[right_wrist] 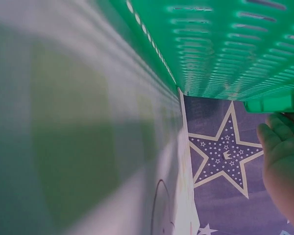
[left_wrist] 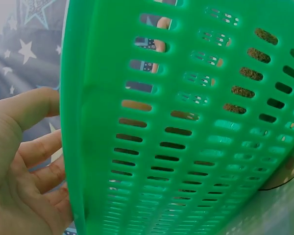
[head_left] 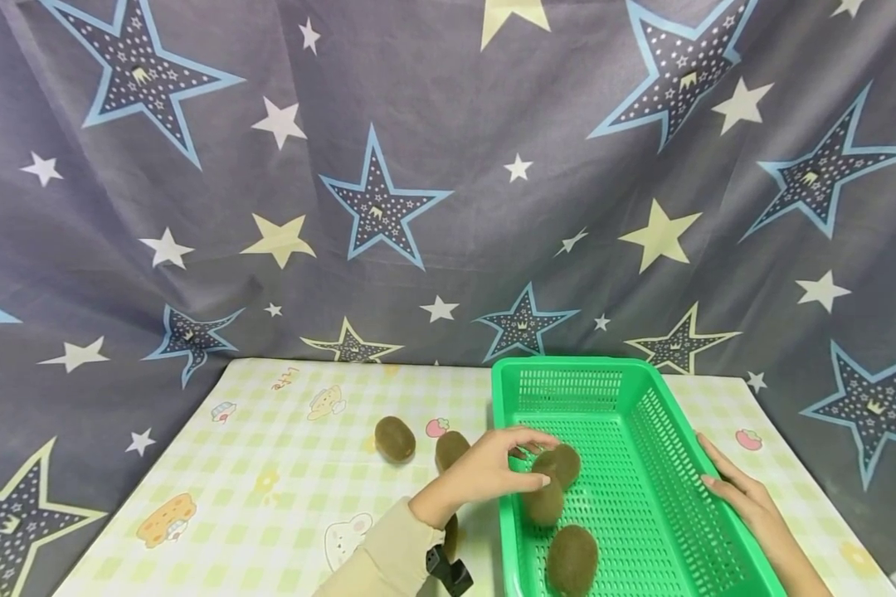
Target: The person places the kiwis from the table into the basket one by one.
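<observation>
My left hand (head_left: pixel 496 468) reaches over the left rim of a green plastic basket (head_left: pixel 638 497). Its thumb and fingers are bent round a brown kiwi (head_left: pixel 556 464) inside. A second kiwi (head_left: pixel 544 504) lies right below the thumb, and a third kiwi (head_left: pixel 572 561) rests on the basket floor nearer to me. In the left wrist view the rim hides the fingertips of the left hand (left_wrist: pixel 32 166), and brown kiwi skin (left_wrist: pixel 251 73) shows through the slots. My right hand (head_left: pixel 750 506) holds the basket's right rim; its bent fingers (right_wrist: pixel 277 129) show just under that edge.
Left of the basket, one kiwi (head_left: pixel 395 439) lies on the checked tablecloth (head_left: pixel 224 473). Another kiwi (head_left: pixel 451 448) is partly behind the left hand, and one more kiwi (head_left: pixel 451 537) is mostly hidden by the wrist. A star-patterned curtain (head_left: pixel 448 166) hangs behind the table.
</observation>
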Available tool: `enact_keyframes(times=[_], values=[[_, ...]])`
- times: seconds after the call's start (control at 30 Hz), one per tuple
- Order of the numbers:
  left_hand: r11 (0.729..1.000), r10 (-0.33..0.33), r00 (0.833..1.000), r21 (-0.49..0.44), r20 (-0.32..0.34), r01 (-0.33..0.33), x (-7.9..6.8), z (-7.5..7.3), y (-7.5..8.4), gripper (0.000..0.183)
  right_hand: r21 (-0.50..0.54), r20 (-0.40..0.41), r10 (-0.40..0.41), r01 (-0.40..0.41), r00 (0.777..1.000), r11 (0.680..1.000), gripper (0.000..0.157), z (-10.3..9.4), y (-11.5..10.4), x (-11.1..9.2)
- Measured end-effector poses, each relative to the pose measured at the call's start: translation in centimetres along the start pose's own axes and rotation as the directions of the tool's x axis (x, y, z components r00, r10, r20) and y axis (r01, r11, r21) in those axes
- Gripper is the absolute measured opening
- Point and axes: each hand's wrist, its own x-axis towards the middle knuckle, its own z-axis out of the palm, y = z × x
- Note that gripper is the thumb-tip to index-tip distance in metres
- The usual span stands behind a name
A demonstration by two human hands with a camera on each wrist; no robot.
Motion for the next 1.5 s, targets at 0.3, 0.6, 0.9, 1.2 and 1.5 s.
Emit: enact_keyframes(times=[0.3,0.6,0.9,1.2,1.5], values=[[1.000,0.002,1.000,-0.015,-0.030,-0.002,-1.0,-0.8,-0.2,0.037,0.011,0.006,-0.003,0.003,1.000,1.000,0.052,-0.1,0.0,0.0],[0.998,0.058,0.996,-0.027,-0.069,-0.060,-2.6,-1.7,-0.6,0.036,-0.024,0.002,-0.018,0.018,1.000,1.000,0.051,-0.2,0.1,0.0],[0.996,0.078,0.993,-0.037,-0.088,-0.082,-4.1,-2.2,-1.2,0.033,0.005,-0.007,-0.059,0.059,0.998,0.998,0.050,0.1,0.0,0.0],[0.997,-0.035,0.996,-0.069,-0.076,0.030,-5.8,-2.5,-1.7,0.032,-0.009,-0.003,-0.035,0.035,0.999,0.999,0.051,0.0,0.0,0.0],[0.998,-0.043,0.995,-0.040,-0.094,0.040,-7.6,-2.7,-3.0,0.031,-0.022,0.011,0.016,-0.016,1.000,1.000,0.051,-0.1,0.0,0.1]])
